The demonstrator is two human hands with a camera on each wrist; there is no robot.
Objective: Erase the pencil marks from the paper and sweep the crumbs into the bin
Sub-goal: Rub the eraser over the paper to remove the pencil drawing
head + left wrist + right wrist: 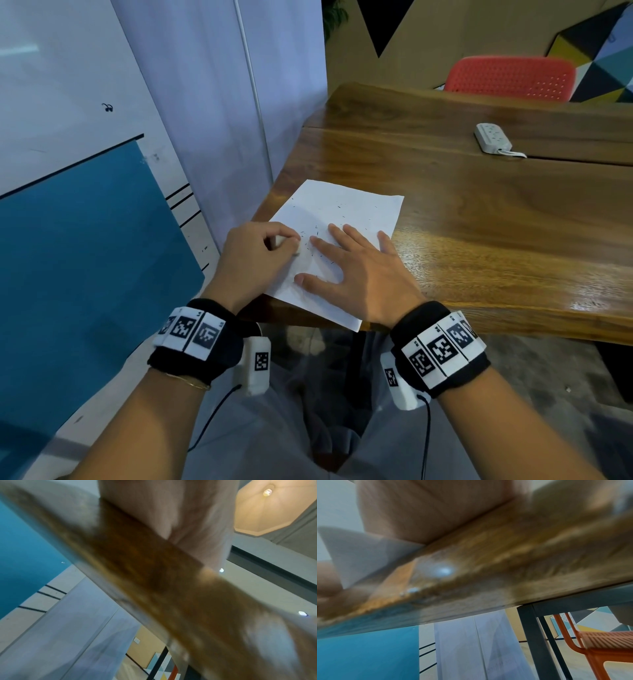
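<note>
My right hand (356, 270), fingers spread flat, pins the paper (346, 209) while my left hand (255, 258) pinches the eraser (297, 247) to rub.

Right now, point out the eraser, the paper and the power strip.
eraser (297, 247), head view, its white tip below the left fingers.
paper (346, 205), head view, bare upper part.
power strip (492, 137), head view, its top face.

Eraser (297, 247) mostly hidden inside the left hand (255, 255); both wrist views blurred.

glossy wood table (479, 212), matt paper (346, 209) — creased
</note>
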